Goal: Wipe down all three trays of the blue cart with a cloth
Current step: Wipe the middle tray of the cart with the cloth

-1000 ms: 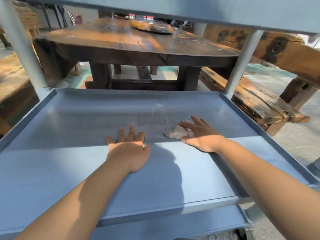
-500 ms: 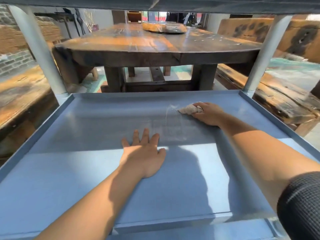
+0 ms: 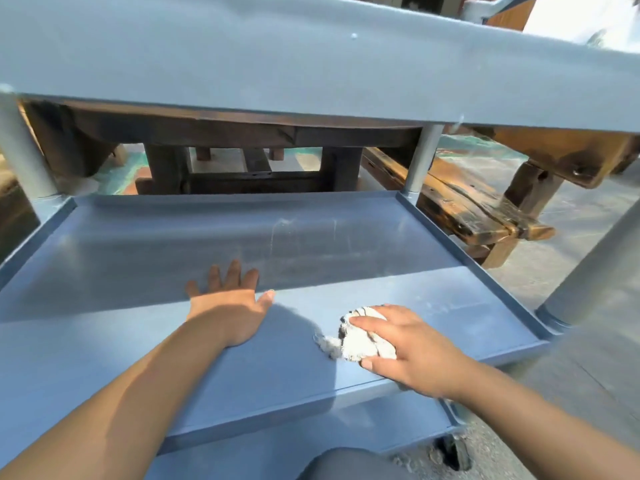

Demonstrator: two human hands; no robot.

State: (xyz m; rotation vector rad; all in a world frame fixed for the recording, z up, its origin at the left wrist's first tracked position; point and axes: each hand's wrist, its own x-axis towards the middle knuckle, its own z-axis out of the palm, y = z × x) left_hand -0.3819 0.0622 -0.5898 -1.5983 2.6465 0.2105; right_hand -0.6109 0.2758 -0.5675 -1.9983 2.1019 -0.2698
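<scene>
- Cart (image 3: 311, 64), blue, fills most of the view; its top tray runs across the upper part, the middle tray (image 3: 121, 237) lies open below it, and a strip of the bottom tray (image 3: 381, 420) shows under the near edge.
- Grey posts (image 3: 420, 157) at the corners join the trays.
- Cloth (image 3: 360, 337), white and crumpled, sits on the middle tray, in the sunlit near half, right of centre and close to the front lip.
- Right hand (image 3: 408, 348) lies on top of the cloth with fingers curved over it, thumb at the near side, pressing it to the tray.
- Left hand (image 3: 230, 306) rests flat on the same tray, palm down, fingers spread and straight, holding nothing; the fingertips reach into the shaded far half.
- The two hands are apart, the left one just left of the cloth, with bare tray between them.
- Faint pale streaks (image 3: 277, 233) mark the shaded part of the tray, beyond both hands.
- A dark wooden table (image 3: 242, 133) stands behind the cart, seen between the top and middle trays.
- A worn wooden bench (image 3: 467, 206) lies on the ground to the right of it.
- A caster (image 3: 453, 452) shows under the cart's near right corner, on grey paving.
- A dark-clad knee (image 3: 346, 465) shows at the bottom edge.
</scene>
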